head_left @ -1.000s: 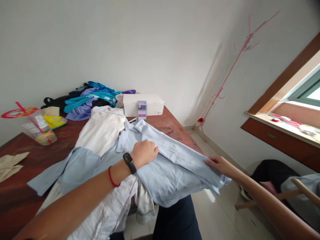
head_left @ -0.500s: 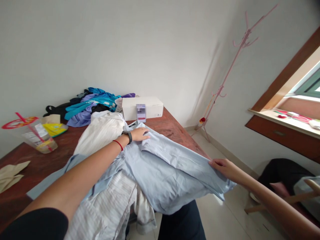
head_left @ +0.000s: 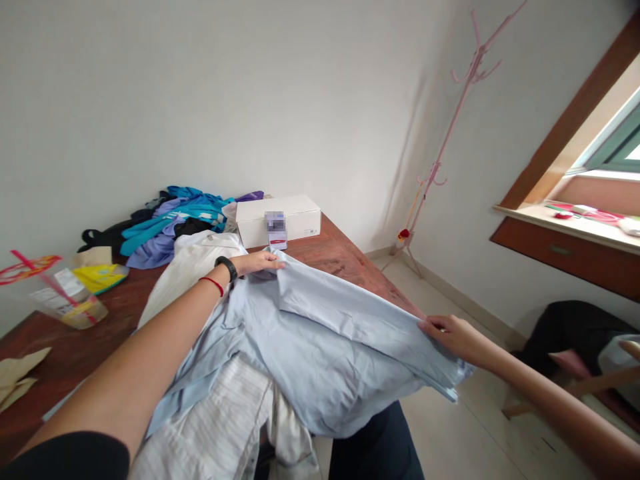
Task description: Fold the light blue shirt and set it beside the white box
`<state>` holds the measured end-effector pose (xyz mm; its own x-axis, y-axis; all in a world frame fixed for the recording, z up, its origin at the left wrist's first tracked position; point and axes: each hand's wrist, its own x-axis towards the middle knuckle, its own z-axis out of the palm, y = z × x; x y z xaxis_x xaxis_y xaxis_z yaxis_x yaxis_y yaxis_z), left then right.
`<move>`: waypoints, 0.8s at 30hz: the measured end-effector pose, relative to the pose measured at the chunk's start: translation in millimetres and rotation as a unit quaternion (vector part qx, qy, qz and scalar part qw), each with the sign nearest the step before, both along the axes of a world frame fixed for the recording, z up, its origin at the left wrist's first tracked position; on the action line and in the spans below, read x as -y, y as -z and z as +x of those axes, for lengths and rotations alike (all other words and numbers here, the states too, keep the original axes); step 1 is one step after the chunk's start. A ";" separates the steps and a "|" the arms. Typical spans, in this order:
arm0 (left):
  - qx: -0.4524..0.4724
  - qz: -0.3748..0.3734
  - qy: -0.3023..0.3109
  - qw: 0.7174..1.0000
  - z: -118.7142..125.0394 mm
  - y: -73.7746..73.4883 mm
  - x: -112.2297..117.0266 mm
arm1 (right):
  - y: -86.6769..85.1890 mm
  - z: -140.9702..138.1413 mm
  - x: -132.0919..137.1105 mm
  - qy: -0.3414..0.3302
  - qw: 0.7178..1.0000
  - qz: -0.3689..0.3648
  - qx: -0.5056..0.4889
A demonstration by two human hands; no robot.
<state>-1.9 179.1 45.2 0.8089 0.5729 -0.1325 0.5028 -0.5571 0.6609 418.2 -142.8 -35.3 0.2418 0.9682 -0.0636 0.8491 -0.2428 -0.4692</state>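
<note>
Head view: left hand (head_left: 257,262), right hand (head_left: 453,335) grip blue shirt (head_left: 330,347)

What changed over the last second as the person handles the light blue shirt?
The left hand slid from the middle of the light blue shirt away to its far corner, beside the white box. The right hand kept pinching the shirt's hanging edge; the clothes pile and box stayed put.

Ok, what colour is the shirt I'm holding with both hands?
The shirt is plain pale blue, with no pattern; the head view shows it best.
</note>
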 end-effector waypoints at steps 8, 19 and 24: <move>0.031 -0.049 -0.019 0.998 -6.1 -6.4 -0.8 | 0.8 -2.1 0.1 0.011 1.000 -0.004 -0.006; -0.060 0.010 -0.019 0.998 -6.6 6.5 -25.7 | -3.4 -5.9 0.0 0.008 1.000 -0.014 -0.007; -0.107 0.079 -0.015 0.991 4.2 8.8 -21.0 | -11.2 -7.0 3.2 0.009 1.000 0.005 0.000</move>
<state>2.3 200.1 36.4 0.7543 0.6231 -0.2066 0.6400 -0.6279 0.4429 411.2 -146.0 -24.1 0.2589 0.9644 -0.0546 0.8450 -0.2534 -0.4709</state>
